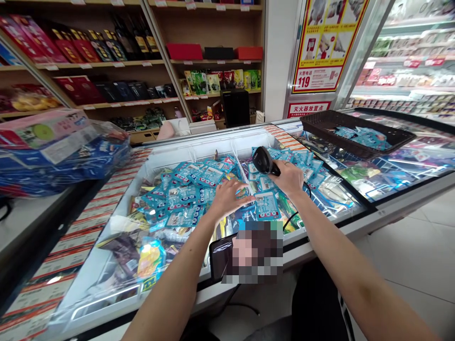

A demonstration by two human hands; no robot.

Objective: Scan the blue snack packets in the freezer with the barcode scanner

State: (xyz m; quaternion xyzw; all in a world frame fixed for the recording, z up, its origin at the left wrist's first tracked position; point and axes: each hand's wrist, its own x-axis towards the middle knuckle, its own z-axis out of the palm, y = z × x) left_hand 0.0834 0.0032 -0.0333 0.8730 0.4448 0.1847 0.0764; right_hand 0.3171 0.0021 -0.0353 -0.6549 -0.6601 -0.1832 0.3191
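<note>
A black handheld scanner (263,162) is gripped in my right hand (289,179), its head pointing left over the freezer. My left hand (227,196) hovers over the blue packets with its fingers apart and nothing in it. Just right of its fingertips lies a blue packet (267,206) with a barcode. Many more blue packets (183,194) are spread in a heap on both sides of a white wire divider (242,171). From the scanner a black cable runs down past my right wrist.
At the freezer's front edge stands a phone (221,258), partly pixelated. A dark basket (401,137) with blue packets rests at the right. Bagged boxes (60,151) sit at the left. Behind are stocked shelves (117,64) and a black monitor (235,108).
</note>
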